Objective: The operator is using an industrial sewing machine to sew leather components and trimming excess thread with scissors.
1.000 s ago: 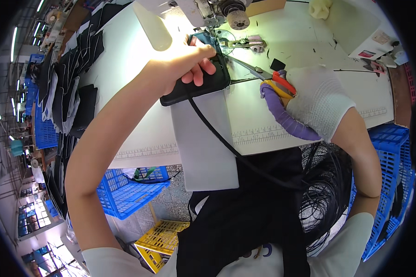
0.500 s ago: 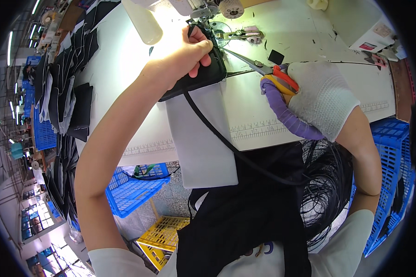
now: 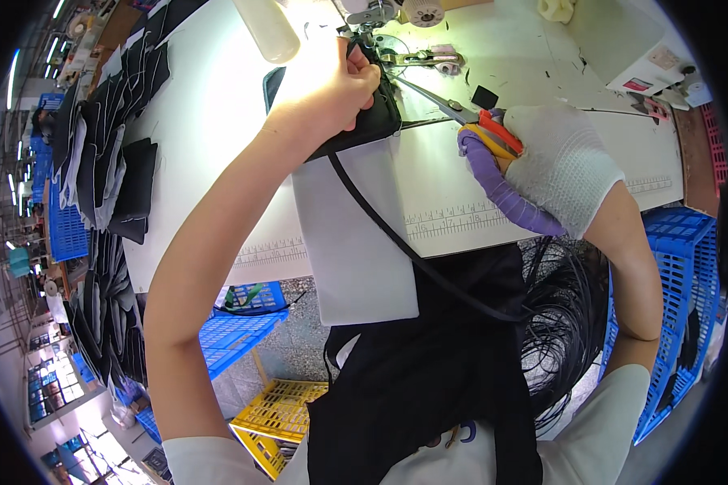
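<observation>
My left hand (image 3: 332,90) is bare, its fingers curled and pinching the edge of a black fabric piece (image 3: 376,121) beside the presser foot of a sewing machine (image 3: 372,14). Strong lamp light washes out part of that hand. From the piece a black strip (image 3: 380,222) runs down across a pale grey panel (image 3: 356,238) toward my lap. My right hand (image 3: 554,158), in a white knitted glove, grips scissors (image 3: 481,125) with orange and purple-wrapped handles. Their blades point left, the tips near the fabric's right edge.
A small black square (image 3: 484,98) lies by the scissors, and a metal guide (image 3: 425,59) sits beside the needle area. Stacked dark pieces (image 3: 109,153) hang at the left table edge. Blue crates (image 3: 675,242) and a yellow crate (image 3: 279,408) stand below. Black cord (image 3: 562,323) bunches at my right.
My left hand has turned slightly at the fabric, its fingers drawn closer together. The whole view has shifted a little. The scissors stay held at nearly the same spot.
</observation>
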Tool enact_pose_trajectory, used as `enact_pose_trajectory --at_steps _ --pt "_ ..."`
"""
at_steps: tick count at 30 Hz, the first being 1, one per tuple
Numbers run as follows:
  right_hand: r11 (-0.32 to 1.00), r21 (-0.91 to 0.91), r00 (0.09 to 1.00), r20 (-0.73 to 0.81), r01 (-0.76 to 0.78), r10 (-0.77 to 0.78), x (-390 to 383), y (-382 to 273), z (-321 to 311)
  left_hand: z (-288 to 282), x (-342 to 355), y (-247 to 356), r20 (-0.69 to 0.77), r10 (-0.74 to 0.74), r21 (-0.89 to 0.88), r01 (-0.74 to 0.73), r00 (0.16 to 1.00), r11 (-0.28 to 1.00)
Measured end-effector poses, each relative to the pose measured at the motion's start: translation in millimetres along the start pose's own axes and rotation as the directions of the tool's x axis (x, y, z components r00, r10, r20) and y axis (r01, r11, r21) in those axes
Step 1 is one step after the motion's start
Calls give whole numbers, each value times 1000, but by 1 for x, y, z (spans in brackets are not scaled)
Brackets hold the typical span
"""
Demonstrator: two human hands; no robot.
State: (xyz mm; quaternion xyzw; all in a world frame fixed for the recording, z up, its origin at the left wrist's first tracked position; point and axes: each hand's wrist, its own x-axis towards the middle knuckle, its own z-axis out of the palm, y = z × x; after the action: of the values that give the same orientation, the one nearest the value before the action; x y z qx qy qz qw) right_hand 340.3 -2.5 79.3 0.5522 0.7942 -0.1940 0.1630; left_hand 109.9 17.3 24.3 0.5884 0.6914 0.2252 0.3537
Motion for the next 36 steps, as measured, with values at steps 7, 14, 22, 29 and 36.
enact_pose_trajectory --at_steps 7,14,22,29,36 --pt "1000 -8 1000 -15 -19 19 -3 3 2 -3 -6 3 52 -66 -75 70 996 995" --pt "998 -4 997 38 -66 66 -6 0 0 -3 -7 9 40 -95 -75 98 995 992" --pt "994 -12 987 119 -109 109 -4 -16 -2 -5 -9 12 42 -98 -95 101 994 990" --pt "993 -12 985 128 -118 118 1 -42 -19 -11 -20 14 22 -92 -100 94 995 991" --pt "987 68 983 130 -143 133 1 -43 -25 -1 -50 -2 -151 186 150 -163 971 975"
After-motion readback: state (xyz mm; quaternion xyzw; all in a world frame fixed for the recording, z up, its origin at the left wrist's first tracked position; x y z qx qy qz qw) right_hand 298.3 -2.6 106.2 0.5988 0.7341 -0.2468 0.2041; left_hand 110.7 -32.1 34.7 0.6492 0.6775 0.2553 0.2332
